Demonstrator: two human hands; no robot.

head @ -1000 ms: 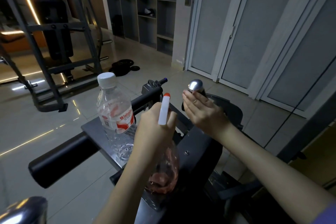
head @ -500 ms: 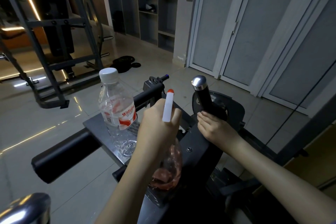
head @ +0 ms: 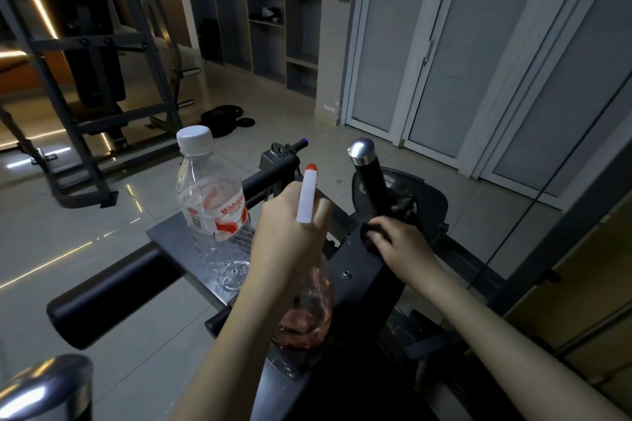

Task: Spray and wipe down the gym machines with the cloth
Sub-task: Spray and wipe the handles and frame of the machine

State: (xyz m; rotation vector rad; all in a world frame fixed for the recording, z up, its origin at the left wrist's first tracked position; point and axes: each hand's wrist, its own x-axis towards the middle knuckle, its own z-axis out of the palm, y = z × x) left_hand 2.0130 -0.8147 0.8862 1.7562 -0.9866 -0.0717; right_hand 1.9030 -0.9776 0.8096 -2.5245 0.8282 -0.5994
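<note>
The left hand (head: 290,229) grips the spray bottle (head: 305,196), the right hand (head: 402,244) curls round a dark cloth (head: 371,232) pressed on the machine (head: 360,287)

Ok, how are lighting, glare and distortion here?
Head view: dim, so the dark cloth under the right hand barely separates from the black machine frame. Head view: glare on the chrome-capped black handle and light streaks on the glossy floor tiles. Head view: white door frames tilt from the wide lens; the left hand's pink spray bottle is sharp.

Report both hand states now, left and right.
Left hand: closed, holding the spray bottle.
Right hand: closed on the dark cloth, pressing it against the machine frame.
</note>
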